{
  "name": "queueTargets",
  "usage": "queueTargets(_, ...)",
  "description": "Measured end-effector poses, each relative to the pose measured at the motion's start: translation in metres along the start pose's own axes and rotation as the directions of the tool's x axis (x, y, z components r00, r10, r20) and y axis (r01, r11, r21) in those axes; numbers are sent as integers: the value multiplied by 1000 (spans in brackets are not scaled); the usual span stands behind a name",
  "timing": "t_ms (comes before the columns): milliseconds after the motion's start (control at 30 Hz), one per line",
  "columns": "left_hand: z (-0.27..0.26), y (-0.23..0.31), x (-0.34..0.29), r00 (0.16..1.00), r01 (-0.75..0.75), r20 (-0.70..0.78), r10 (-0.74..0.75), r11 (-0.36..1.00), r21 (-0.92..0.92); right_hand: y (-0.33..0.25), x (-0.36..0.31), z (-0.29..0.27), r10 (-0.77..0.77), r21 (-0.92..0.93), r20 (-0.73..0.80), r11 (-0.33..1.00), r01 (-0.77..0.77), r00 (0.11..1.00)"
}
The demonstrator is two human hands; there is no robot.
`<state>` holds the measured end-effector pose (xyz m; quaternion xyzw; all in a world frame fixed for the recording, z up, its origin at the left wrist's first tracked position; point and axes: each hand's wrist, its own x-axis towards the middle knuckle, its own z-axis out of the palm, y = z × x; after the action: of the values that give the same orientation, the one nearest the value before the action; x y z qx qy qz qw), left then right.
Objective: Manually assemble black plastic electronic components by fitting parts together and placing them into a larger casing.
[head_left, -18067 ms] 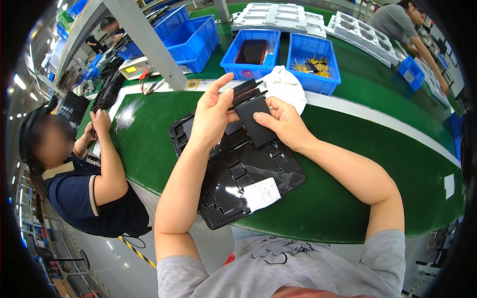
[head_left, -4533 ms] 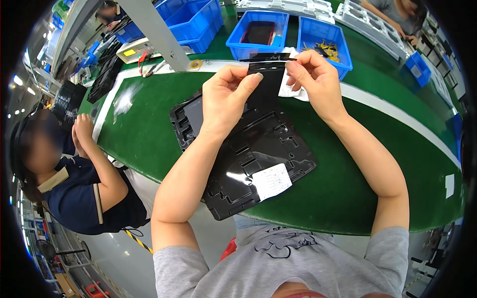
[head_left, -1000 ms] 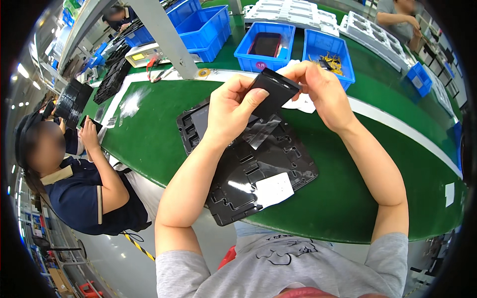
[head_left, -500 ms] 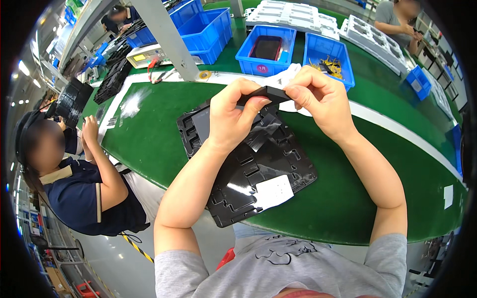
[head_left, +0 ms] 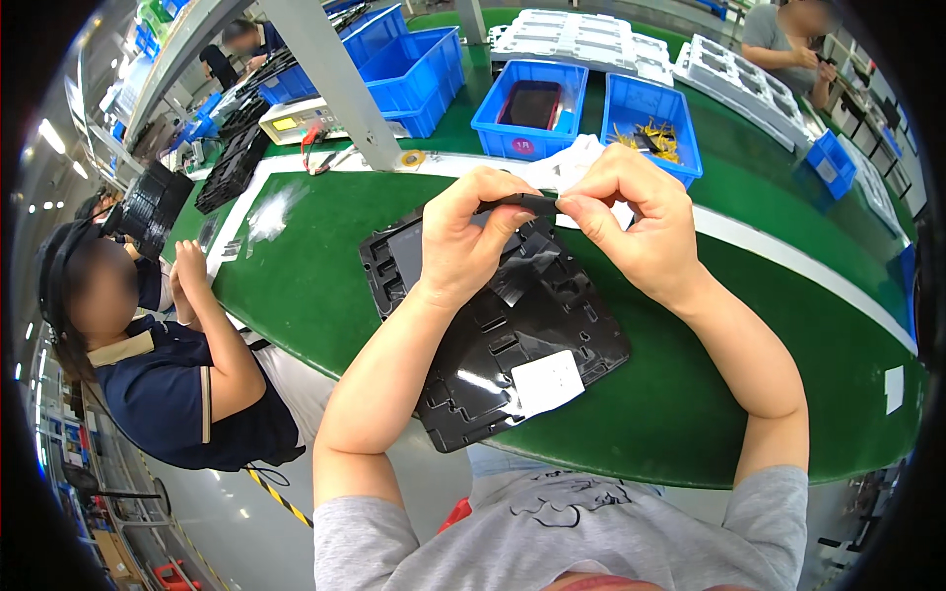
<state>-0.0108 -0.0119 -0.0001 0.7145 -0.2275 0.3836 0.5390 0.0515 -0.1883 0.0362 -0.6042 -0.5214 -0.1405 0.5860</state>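
Observation:
Above the green table, a thin, flat black piece (head_left: pixel 532 203) is held between both hands and seen nearly edge-on; its exact kind cannot be told. My left hand (head_left: pixel 461 236) pinches its left end between thumb and fingers. At the other end, my right hand (head_left: pixel 636 225) is closed with thumb and forefinger on the tip. Below them lies a black moulded plastic tray (head_left: pixel 458 412) with shaped recesses, partly covered by my left forearm. On the tray rest a white sheet (head_left: pixel 548 382), a shiny clear film (head_left: pixel 512 283) and a dark grey flat panel (head_left: pixel 405 258).
Behind my hands stand a blue bin (head_left: pixel 483 130) holding a dark red-edged device and another blue bin (head_left: pixel 692 163) with yellow parts. White crumpled material (head_left: pixel 574 163) lies before them. A metal post (head_left: pixel 340 84) rises left. A co-worker (head_left: pixel 163 379) sits at the left.
The black piece has tilted flatter and sunk slightly, so less of its face shows. Both hands keep their grip and have come down a little with it.

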Motion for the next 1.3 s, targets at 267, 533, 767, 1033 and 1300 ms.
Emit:
queueTargets(267, -3, -4, -3, 987, 157, 46, -157, 988, -7, 0, 1, -2, 66, -57, 12, 996, -65, 998)
queueTargets(533, -2, -4, -2, 984, 149, 96, -147, 989, -16, -1, 2, -7, 355, 141, 119, 919, -369, 927)
queueTargets(767, -3, -3, -1, 985, 99, 135, -104, 994, 46, -1, 6, -10, 471, 309, 276, 782, -542, 838)
queueTargets(1033, -3, 0, 0, 985, 49, 161, -57, 997, 51, 2, 7, -11, 470, 305, 361, 757, -578, 806)
queueTargets(1300, -3, 0, 2, 981, -2, 191, -15, 996, 87, 2, 7, -12, 493, 300, 389, 731, -613, 778)
